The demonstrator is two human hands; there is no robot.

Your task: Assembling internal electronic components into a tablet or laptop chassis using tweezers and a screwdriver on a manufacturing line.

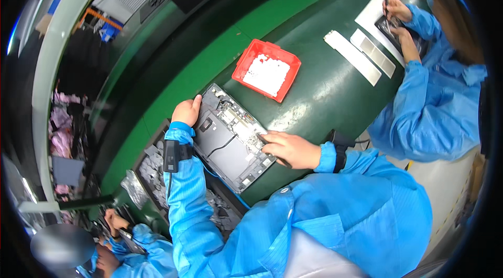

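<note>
A grey laptop base without its cover lies in front of me, its circuit board, cables and small parts exposed. My left hand grips its left edge, thumb on top and the other fingers mostly hidden. My right hand is closed over the right side of the base, by the circuit board. Between its fingers is a thin dark tool, perhaps tweezers; its tip is hard to make out. Beyond the base stands a red plastic bin holding many small white pieces.
Beneath the work is a dark green table. Left of me a box holds grey scraps, beside a clear plastic bag. At right, a co-worker in blue works near white strips. Another person is at lower left.
</note>
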